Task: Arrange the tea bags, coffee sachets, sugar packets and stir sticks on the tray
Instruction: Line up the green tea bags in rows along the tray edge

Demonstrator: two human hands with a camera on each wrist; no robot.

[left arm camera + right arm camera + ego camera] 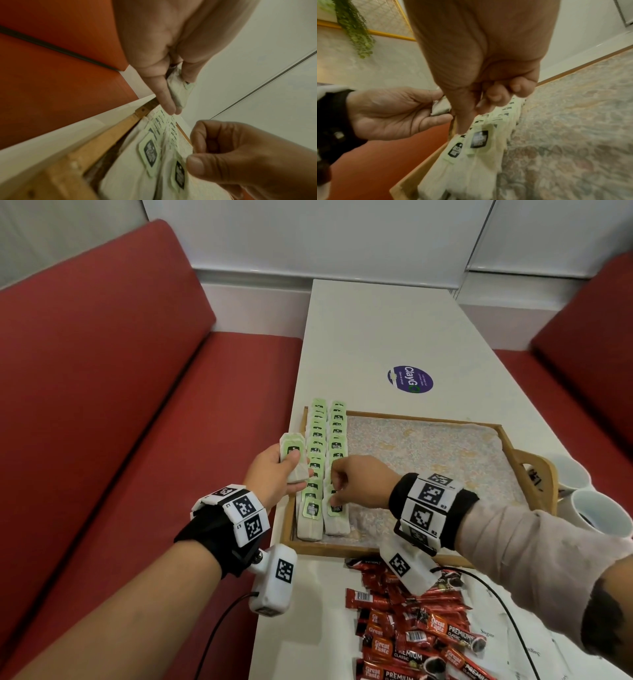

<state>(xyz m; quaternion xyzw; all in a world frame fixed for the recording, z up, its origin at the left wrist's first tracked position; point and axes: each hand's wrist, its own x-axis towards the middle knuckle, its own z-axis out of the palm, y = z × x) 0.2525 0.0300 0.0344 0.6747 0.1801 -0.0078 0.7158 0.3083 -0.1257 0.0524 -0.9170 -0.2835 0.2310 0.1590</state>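
Two long overlapping rows of pale green-tagged paper tea bags [324, 470] along the left side of a shallow wooden tray [424, 420] lined with floral cloth, far ends poking past the tray's far rim. Tray on a narrow white table [376, 330], red cushioned benches [120, 378] on both sides.

Left hand [274, 474], held over the tray's left edge, gripping a small stack of the same tea bags [293, 455], thumb on top, fingers beneath.

Right hand [359, 484] over the near end of the right row, fingers curled, thumb and forefinger pinching at a bag or its tag there; which one, cannot tell.

Heap of red foil coffee sachets [414, 635] on the table just before the tray's near rim, white paper sugar packets [493, 642] beside them to the right. White ceramic cups [596, 505] past the tray's right handle. Round purple sticker [410, 379] on the table beyond the tray.
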